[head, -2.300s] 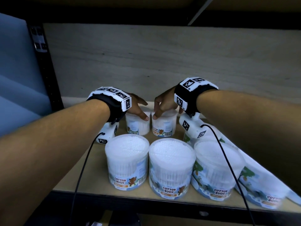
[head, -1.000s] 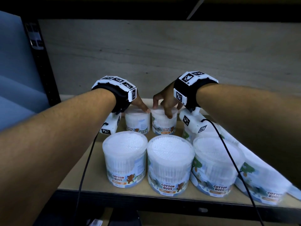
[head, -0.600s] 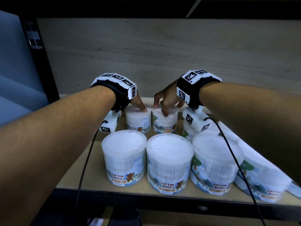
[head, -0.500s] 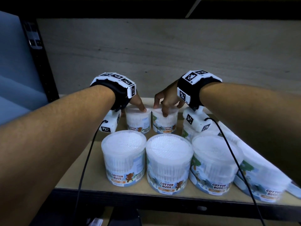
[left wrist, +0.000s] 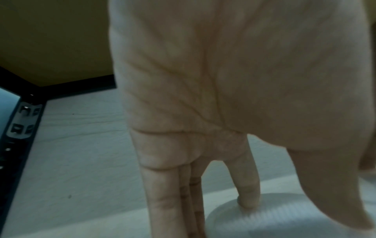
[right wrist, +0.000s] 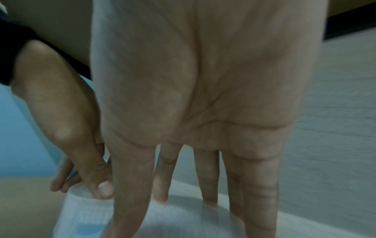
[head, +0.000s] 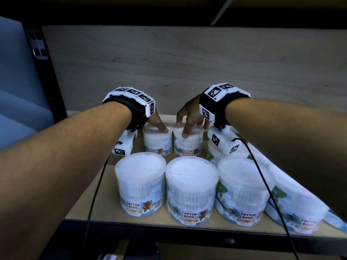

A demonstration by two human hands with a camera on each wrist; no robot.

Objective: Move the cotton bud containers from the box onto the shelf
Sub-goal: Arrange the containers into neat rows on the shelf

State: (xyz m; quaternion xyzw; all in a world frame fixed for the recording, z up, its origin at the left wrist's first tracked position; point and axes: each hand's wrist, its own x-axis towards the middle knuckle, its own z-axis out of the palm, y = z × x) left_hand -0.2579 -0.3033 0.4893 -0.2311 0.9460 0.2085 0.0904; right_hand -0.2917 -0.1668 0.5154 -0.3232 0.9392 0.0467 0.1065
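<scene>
Two clear cotton bud containers stand side by side in the back row of the wooden shelf (head: 90, 203). My left hand (head: 156, 121) grips the left container (head: 157, 145) from above, thumb on the lid's front edge. In the left wrist view one fingertip (left wrist: 248, 198) rests on its lid (left wrist: 284, 219) and the other fingers reach down beside it. My right hand (head: 187, 119) clasps the right container (head: 187, 145) by its lid, thumb in front and fingers behind. The right wrist view shows those fingers (right wrist: 207, 185) around the lid (right wrist: 183, 217). The box is out of view.
Several more cotton bud containers fill the front row (head: 140, 182) (head: 191, 188) (head: 244, 188), one more at the far right (head: 296, 203). Another (head: 214, 156) stands under my right wrist. The grey back panel (head: 187, 62) lies just behind. A black post (head: 47, 72) bounds the left.
Both hands have carried their two containers a little deeper onto the shelf, behind the front row. In the last half second they have barely moved and both holds are unchanged.
</scene>
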